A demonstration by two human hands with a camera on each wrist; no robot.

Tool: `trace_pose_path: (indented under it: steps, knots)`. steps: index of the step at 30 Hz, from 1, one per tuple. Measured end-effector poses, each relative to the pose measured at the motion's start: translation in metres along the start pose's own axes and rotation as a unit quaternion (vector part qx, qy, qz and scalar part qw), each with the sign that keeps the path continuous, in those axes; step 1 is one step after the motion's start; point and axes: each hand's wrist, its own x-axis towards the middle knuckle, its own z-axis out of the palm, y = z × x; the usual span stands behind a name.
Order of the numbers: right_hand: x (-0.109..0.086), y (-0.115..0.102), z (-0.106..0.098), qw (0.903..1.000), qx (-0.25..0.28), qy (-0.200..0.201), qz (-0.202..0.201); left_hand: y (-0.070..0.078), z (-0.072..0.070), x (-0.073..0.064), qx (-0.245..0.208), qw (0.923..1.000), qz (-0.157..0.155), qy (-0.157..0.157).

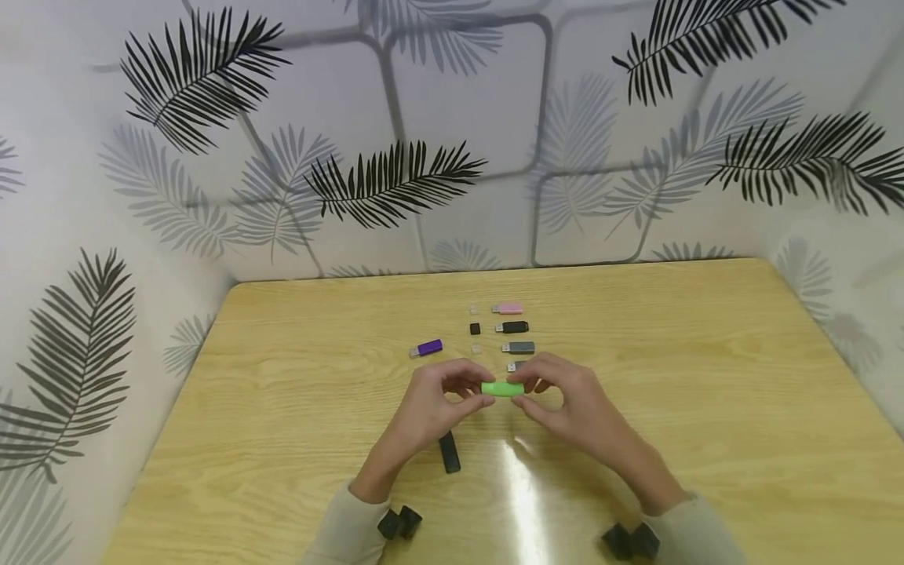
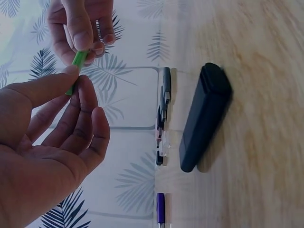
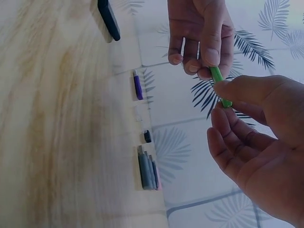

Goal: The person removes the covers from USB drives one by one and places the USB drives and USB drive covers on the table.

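A bright green USB flash drive [image 1: 503, 389] is held level above the table between both hands. My left hand [image 1: 441, 400] pinches its left end between thumb and fingertips. At the opposite end, the thumb and fingers of my right hand [image 1: 565, 396] pinch it. The left wrist view shows the green stick running from one pinch to the other, its ends partly covered by fingers. Just behind the right fingers lies a grey flash drive [image 1: 517, 366], partly hidden. A black flash drive [image 1: 449, 453] lies on the wood below my left hand.
Beyond the hands, pink [image 1: 508, 309], black [image 1: 515, 327] and grey [image 1: 523, 348] flash drives form a column with bare plugs. Small caps, one of them black [image 1: 475, 329], sit to their left. A purple flash drive [image 1: 427, 348] lies further left. Leaf-patterned cloth borders the table [image 1: 282, 353].
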Motion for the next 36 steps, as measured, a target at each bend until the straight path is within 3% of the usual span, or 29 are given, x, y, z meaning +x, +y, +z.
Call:
trace_pose_path:
  steps: [14, 27, 36]
  knots:
    - [0.001, -0.005, -0.012, 0.9995, 0.011, -0.009, -0.028, 0.009, -0.002, -0.001, -0.023, 0.9992, 0.032, 0.005]
    - [0.0, -0.005, -0.019, 0.9987, 0.014, -0.022, -0.043, 0.01, 0.0, -0.001, -0.036, 0.9987, 0.036, 0.001]
    - [0.0, -0.002, -0.027, 0.9987, -0.003, -0.024, -0.044, 0.011, -0.007, -0.003, -0.045, 0.9987, 0.02, 0.008]
